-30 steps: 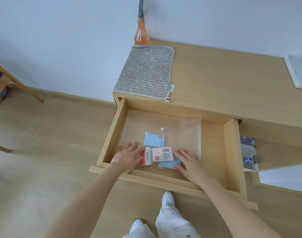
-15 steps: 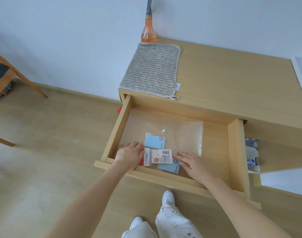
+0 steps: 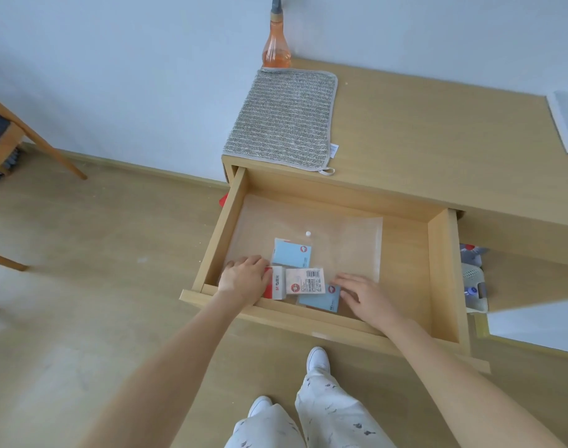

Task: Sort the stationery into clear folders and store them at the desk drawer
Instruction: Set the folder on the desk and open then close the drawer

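The desk drawer [image 3: 444,273] stands pulled out. A clear folder [image 3: 344,240] with a white snap button [image 3: 307,233] lies flat on its bottom. Inside the folder I see a blue pad [image 3: 292,253], a second blue pad [image 3: 321,300], a white pack with a barcode [image 3: 305,281] and a red and white box [image 3: 276,282]. My left hand [image 3: 243,279] rests on the folder's near left corner, fingers curled, fingertips hidden. My right hand [image 3: 363,295] lies flat on the folder's near right part, fingers apart.
On the desk top [image 3: 421,140] lie a grey striped cloth [image 3: 285,118] and an orange spray bottle [image 3: 276,50] at the wall. A white object [image 3: 566,124] sits at the right edge. A wooden chair [image 3: 17,140] stands left. Small items [image 3: 473,279] lie under the desk.
My left hand went from flat with spread fingers to curled at the folder's corner. My right hand slid slightly toward the drawer's front. The view shifted left.
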{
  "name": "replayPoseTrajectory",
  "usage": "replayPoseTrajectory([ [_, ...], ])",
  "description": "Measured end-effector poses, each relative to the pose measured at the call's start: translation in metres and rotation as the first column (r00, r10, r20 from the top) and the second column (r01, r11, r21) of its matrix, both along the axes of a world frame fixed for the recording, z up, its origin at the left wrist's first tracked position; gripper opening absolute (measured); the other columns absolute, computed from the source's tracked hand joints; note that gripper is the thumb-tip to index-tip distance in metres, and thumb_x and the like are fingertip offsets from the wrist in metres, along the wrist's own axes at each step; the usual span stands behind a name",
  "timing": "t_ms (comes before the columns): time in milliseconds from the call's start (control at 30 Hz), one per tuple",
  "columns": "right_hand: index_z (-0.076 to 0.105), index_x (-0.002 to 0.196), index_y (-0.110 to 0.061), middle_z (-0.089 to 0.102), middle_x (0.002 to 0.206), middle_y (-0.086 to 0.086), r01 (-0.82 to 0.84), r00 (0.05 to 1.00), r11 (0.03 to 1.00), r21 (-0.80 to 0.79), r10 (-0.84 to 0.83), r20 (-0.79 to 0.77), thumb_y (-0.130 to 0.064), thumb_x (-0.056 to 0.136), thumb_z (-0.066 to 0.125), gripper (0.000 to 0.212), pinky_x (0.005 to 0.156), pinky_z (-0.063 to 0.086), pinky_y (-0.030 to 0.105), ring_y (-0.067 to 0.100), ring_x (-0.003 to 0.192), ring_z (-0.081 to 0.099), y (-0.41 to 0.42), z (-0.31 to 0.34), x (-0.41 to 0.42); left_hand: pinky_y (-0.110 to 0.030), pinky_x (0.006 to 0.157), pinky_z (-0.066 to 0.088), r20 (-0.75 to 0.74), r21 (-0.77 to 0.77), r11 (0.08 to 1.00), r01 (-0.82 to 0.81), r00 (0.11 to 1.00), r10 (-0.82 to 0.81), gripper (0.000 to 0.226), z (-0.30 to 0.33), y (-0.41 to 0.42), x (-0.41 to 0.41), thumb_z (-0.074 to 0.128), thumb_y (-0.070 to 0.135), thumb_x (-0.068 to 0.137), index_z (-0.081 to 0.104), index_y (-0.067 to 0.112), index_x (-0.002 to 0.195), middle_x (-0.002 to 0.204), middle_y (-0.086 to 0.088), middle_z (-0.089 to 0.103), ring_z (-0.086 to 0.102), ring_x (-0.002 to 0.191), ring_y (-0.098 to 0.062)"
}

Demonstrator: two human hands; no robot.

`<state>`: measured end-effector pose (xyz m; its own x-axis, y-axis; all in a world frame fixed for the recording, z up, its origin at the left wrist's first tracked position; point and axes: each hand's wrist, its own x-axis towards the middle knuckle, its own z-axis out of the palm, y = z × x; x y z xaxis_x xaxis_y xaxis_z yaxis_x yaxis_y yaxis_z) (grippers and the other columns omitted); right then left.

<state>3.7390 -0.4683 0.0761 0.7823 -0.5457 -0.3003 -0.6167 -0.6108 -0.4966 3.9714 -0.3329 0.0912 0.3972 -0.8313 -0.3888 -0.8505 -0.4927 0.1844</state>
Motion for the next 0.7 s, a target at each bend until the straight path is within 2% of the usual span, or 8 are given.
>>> replayPoseTrajectory([
  [67,0.053,0.133,-0.013,0.051,0.138,0.002,0.035,0.999,0.994,-0.101,-0.032,0.030,-0.015,0.096,0.050,0.037,0.107,0.027,0.025,0.021,0.130,0.044,0.0018,0.0022,-0.0010,-0.032,0.099,0.034,0.044,-0.085,0.996,0.023,0.999,-0.019,0.037,0.0019,0.0004,-0.0022,0.026,0.034,0.102,0.054,0.020,0.121,0.127,0.002,0.057,0.045,0.122,-0.018],
  [100,0.051,0.134,-0.013,0.050,0.139,0.003,0.054,0.998,0.987,-0.152,-0.048,0.040,-0.016,0.096,0.049,0.038,0.108,0.027,0.028,0.022,0.131,0.042,0.0023,0.0029,-0.0017,-0.031,0.102,0.031,0.053,-0.122,0.991,0.056,0.997,-0.050,0.036,0.0030,0.0006,-0.0035,0.026,0.033,0.102,0.053,0.021,0.124,0.131,0.003,0.054,0.041,0.127,-0.017],
  [167,0.044,0.140,-0.015,0.039,0.147,0.005,0.082,0.996,0.972,-0.222,-0.085,-0.002,-0.021,0.097,0.048,0.043,0.111,0.024,0.034,0.024,0.136,0.033,0.0019,0.0028,-0.0038,-0.036,0.110,0.023,0.026,-0.124,0.988,0.094,0.995,-0.092,0.038,0.0032,0.0012,-0.0043,0.027,0.033,0.102,0.043,0.024,0.135,0.146,0.003,0.039,0.027,0.139,-0.020],
  [200,0.037,0.143,-0.017,0.031,0.152,0.004,0.096,0.992,0.966,-0.238,-0.112,-0.053,-0.025,0.098,0.045,0.047,0.113,0.021,0.036,0.024,0.140,0.026,0.0013,0.0018,-0.0052,-0.040,0.112,0.020,0.003,-0.077,0.994,0.078,0.997,-0.078,0.041,0.0028,0.0013,-0.0032,0.026,0.036,0.102,0.035,0.026,0.141,0.152,0.003,0.029,0.020,0.141,-0.024],
  [267,0.026,0.148,-0.021,0.016,0.157,0.003,0.123,0.974,0.967,-0.223,-0.160,-0.159,-0.034,0.099,0.042,0.053,0.115,0.016,0.038,0.022,0.144,0.015,-0.0005,-0.0010,-0.0069,-0.049,0.114,0.017,-0.036,0.053,0.999,0.004,0.999,-0.002,0.046,0.0007,0.0011,0.0006,0.023,0.042,0.101,0.024,0.033,0.145,0.157,0.004,0.015,0.011,0.143,-0.033],
  [367,0.020,0.149,-0.023,0.008,0.159,0.003,0.122,0.963,0.985,-0.121,-0.147,-0.225,-0.038,0.098,0.043,0.058,0.116,0.014,0.035,0.020,0.145,0.009,-0.0022,-0.0041,-0.0063,-0.052,0.112,0.023,-0.065,0.155,0.988,-0.013,0.998,0.023,0.048,-0.0028,0.0002,0.0021,0.017,0.047,0.100,0.018,0.035,0.146,0.157,0.004,0.011,0.011,0.142,-0.039],
  [467,0.019,0.150,-0.023,0.007,0.159,0.004,0.118,0.966,0.991,-0.060,-0.129,-0.226,-0.038,0.097,0.045,0.061,0.116,0.011,0.031,0.020,0.145,0.007,-0.0030,-0.0047,-0.0056,-0.050,0.111,0.029,-0.103,0.170,0.985,-0.025,0.994,0.043,0.050,-0.0022,-0.0012,0.0018,0.017,0.048,0.100,0.016,0.034,0.147,0.157,0.003,0.012,0.011,0.142,-0.041],
  [700,0.019,0.150,-0.028,0.007,0.159,0.001,0.125,0.965,0.991,-0.047,-0.132,-0.228,-0.039,0.096,0.047,0.061,0.115,0.010,0.027,0.018,0.145,0.008,-0.0029,-0.0025,-0.0055,-0.049,0.110,0.033,-0.091,0.187,0.982,-0.030,0.995,0.048,0.048,-0.0061,-0.0029,0.0025,0.020,0.048,0.100,0.018,0.034,0.146,0.157,0.001,0.015,0.015,0.142,-0.039],
])
